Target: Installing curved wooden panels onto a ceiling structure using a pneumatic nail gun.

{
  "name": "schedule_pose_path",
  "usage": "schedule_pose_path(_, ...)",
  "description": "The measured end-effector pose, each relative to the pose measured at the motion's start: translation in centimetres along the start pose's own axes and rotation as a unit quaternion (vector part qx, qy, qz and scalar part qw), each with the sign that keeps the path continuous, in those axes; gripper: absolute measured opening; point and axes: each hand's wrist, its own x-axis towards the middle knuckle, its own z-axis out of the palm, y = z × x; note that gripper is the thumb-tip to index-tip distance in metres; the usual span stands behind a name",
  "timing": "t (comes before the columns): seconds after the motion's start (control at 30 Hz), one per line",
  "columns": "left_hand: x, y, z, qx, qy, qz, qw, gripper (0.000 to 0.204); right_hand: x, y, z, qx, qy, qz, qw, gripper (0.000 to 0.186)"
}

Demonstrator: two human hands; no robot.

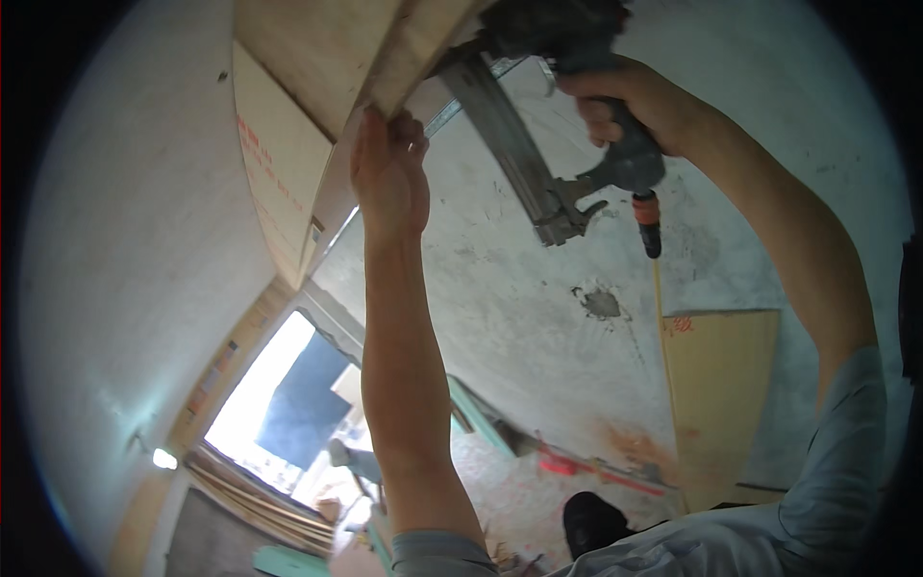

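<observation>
My right hand [646,104] is wrapped round the grip of a black pneumatic nail gun [502,135], held high in front of me. Its long grey magazine slants down, and an orange-and-black fitting under the handle joins a thin yellow air hose [658,288]. The gun's nose reaches the upper edge of a wooden board [415,53]; whether it touches the wood I cannot tell. Raised overhead, my left hand [392,171] grips the lower edge of that board, its fingers curled over the wood.
A plywood panel [274,159] with red print is fixed beside the board. A pale plywood sheet [723,404] leans on the grey wall [548,308] at lower right. Bright light enters through an opening [279,394] at lower left. Green strips [483,415] and a red tool [556,462] lie low down.
</observation>
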Motion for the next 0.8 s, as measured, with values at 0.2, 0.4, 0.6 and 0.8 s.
schedule_pose_path(0.2,0.0,2.1,0.9,-0.082,0.007,-0.103,0.991,0.043,3.0,1.7,0.8,0.045,-0.061,-0.029,0.997,0.027)
schedule_pose_path(0.4,1.4,2.4,0.0,-0.010,0.020,-0.105,0.994,0.046,5.5,3.7,-0.4,0.103,-0.137,-0.049,0.984,0.027)
schedule_pose_path(0.6,0.5,3.4,1.1,0.001,0.019,-0.170,0.985,0.058,8.3,4.9,-0.7,0.159,-0.166,-0.018,0.973,0.019)
schedule_pose_path(0.8,-1.1,7.8,0.9,0.117,0.090,-0.302,0.942,0.067,10.2,6.2,-0.5,0.208,-0.191,-0.032,0.959,0.017)
